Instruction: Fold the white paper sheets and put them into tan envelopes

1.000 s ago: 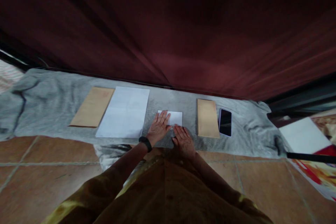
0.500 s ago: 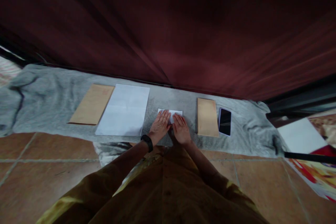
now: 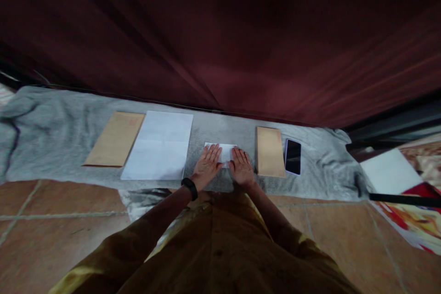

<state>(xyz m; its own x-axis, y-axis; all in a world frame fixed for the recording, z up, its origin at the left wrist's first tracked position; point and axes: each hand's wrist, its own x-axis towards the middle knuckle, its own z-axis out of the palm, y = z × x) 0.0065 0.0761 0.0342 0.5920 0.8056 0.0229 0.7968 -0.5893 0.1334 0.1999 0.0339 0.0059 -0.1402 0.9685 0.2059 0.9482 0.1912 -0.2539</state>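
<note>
A small folded white paper (image 3: 225,151) lies flat on the grey cloth in front of me. My left hand (image 3: 207,164), with a black band on its wrist, rests flat over the paper's left part, fingers stretched out. Over the right end of the same paper lies my right hand (image 3: 242,168), its fingers also straight. Between the two hands the middle of the paper shows; its ends are partly hidden under the fingers. A large white sheet (image 3: 158,144) with faint creases lies left of my left hand. To the right of my right hand is a brown envelope (image 3: 270,151).
Another brown envelope (image 3: 115,139) lies left of the large sheet. A phone (image 3: 293,157) with a pale purple edge sits at the right. Grey cloth (image 3: 320,165) covers the narrow surface, with a dark red curtain (image 3: 220,46) behind. Tiled floor (image 3: 62,234) shows in front.
My right hand has slid to the right along the small paper, uncovering its middle. My left hand stays at the left part. The whole view has shifted slightly.
</note>
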